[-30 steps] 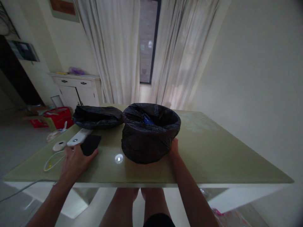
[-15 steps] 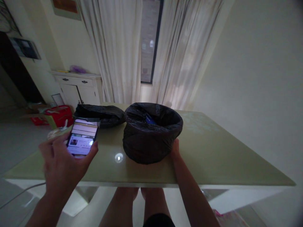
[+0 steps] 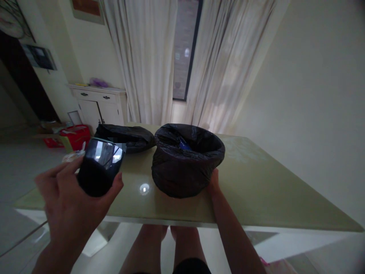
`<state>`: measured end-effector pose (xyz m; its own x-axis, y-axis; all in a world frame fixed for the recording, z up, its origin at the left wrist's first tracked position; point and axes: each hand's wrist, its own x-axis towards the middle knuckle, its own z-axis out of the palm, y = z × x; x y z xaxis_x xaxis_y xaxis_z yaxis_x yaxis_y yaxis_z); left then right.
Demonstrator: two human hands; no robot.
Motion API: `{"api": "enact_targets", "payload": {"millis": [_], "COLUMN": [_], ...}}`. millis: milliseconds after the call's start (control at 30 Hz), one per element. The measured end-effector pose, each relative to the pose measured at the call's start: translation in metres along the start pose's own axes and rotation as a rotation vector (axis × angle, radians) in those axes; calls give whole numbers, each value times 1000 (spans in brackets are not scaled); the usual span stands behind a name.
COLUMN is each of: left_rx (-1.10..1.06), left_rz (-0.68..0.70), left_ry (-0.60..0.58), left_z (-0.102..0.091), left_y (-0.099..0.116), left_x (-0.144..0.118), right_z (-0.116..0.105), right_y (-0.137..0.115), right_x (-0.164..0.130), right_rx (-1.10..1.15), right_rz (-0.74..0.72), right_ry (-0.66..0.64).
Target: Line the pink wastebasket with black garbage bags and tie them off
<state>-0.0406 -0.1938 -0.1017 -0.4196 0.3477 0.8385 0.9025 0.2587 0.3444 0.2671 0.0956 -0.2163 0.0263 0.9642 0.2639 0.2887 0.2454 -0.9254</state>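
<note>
Left hand (image 3: 70,203) grips a dark smartphone (image 3: 99,166) above the table (image 3: 256,182) edge; right hand (image 3: 213,182) pressed flat against the bag-lined bin (image 3: 186,161), fingers hidden.

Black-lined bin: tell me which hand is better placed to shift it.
Right, probably. The right hand already rests against the side of the black-lined bin on the table, while the left hand is full, holding a phone up.
</note>
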Motion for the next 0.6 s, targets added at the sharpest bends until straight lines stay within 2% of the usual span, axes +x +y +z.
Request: {"api": "enact_targets", "payload": {"millis": [200, 600], "left_rx": [-4, 9], "left_rz": [-27, 15], "left_ry": [-30, 29], "left_z": [-2, 7], "left_y": [6, -11], "left_x": [0, -4], "right_z": [-1, 0], "right_y": [1, 0], "right_x": [0, 0], "right_rx": [3, -35], "right_rz": [-11, -63], "right_ry": [-15, -21]}}
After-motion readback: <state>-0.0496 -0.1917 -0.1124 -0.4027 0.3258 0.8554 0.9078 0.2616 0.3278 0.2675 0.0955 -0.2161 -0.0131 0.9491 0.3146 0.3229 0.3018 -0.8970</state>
